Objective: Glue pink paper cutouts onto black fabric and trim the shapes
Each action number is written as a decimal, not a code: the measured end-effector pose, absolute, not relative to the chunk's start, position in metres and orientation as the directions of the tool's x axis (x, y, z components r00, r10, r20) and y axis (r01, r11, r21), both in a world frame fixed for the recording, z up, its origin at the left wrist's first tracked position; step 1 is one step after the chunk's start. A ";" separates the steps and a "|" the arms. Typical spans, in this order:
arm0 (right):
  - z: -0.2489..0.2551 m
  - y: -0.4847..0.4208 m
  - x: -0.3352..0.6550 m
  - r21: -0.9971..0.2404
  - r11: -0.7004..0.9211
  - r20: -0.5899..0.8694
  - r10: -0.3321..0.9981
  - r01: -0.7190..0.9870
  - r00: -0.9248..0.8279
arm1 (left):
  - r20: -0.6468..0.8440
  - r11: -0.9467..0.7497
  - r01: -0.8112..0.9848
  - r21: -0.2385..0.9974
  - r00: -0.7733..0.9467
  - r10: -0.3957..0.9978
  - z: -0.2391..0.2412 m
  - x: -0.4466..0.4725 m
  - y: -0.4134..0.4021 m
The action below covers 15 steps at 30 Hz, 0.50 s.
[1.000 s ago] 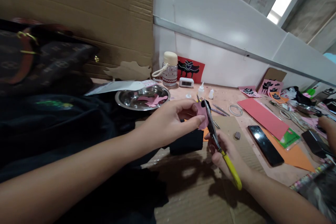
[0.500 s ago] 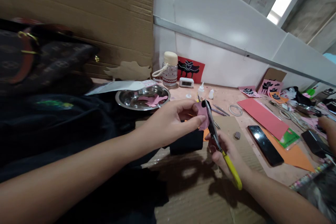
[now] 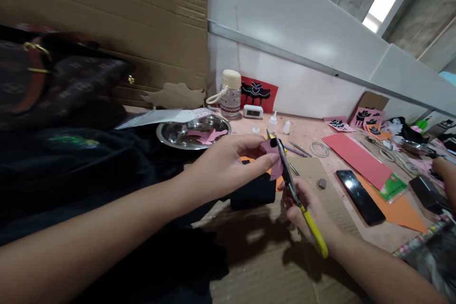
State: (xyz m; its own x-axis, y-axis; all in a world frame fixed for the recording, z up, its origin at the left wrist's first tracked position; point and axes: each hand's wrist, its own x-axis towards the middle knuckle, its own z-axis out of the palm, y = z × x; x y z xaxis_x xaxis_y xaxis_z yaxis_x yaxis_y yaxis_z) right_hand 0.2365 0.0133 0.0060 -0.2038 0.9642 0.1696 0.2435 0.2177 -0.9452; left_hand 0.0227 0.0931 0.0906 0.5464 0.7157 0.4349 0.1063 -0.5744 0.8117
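Between the thumb and fingers of my left hand (image 3: 237,161) is a small piece of pink paper (image 3: 275,168) with a black patch near its top. My right hand (image 3: 309,204) is closed around the yellow handles of a pair of scissors (image 3: 290,183). The blades point up and away from me, lying along the right edge of the pink paper. Whether the blades are parted is hard to make out. Beyond my left wrist, a round steel dish (image 3: 171,138) holds pink paper cut-outs (image 3: 208,136).
Corrugated cardboard (image 3: 256,266) lies under my hands. To the right are a black phone (image 3: 360,197), a red sheet (image 3: 356,159) and orange paper (image 3: 406,211). A jar (image 3: 231,97) and small glue bottles (image 3: 272,122) stand behind. Another person's hand (image 3: 445,173) shows at the right edge.
The pink paper has shifted slightly left and turned in my left hand. The black patch by the blades now shows smaller. My right hand and the scissors stay nearly in place.
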 end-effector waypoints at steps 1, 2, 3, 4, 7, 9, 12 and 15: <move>0.006 0.013 0.237 -0.945 0.220 0.172 0.963 0.240 -0.205 | 0.442 -0.586 0.112 0.803 0.548 0.710 0.090 0.022 0.093; 0.005 0.014 0.237 -0.945 0.226 0.179 0.962 0.236 -0.205 | 0.446 -0.593 0.113 0.797 0.553 0.704 0.090 0.022 0.093; 0.004 0.014 0.237 -0.944 0.233 0.185 0.960 0.232 -0.210 | 0.446 -0.596 0.114 0.795 0.557 0.701 0.090 0.023 0.093; 0.004 0.014 0.238 -0.943 0.241 0.193 0.957 0.227 -0.217 | 0.446 -0.597 0.115 0.794 0.557 0.700 0.090 0.023 0.094; 0.003 0.015 0.238 -0.943 0.264 0.215 0.948 0.201 -0.235 | 0.453 -0.598 0.119 0.793 0.542 0.708 0.089 0.024 0.094; 0.004 0.015 0.238 -0.946 0.269 0.223 0.945 0.180 -0.240 | 0.437 -0.579 0.119 0.807 0.540 0.719 0.088 0.024 0.093; 0.006 0.014 0.237 -0.952 0.261 0.217 0.945 0.163 -0.245 | 0.390 -0.534 0.129 0.836 0.545 0.742 0.087 0.024 0.092; 0.008 0.014 0.237 -0.953 0.264 0.221 0.941 0.149 -0.256 | 0.379 -0.535 0.152 0.831 0.549 0.745 0.088 0.023 0.091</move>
State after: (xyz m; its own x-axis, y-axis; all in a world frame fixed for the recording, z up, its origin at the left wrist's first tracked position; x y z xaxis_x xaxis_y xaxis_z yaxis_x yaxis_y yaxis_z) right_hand 0.2367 0.0140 0.0076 -0.2555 0.9413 0.2206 0.1493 0.2639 -0.9529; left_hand 0.0230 0.0914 0.0876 0.5486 0.7452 0.3792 0.1516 -0.5347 0.8314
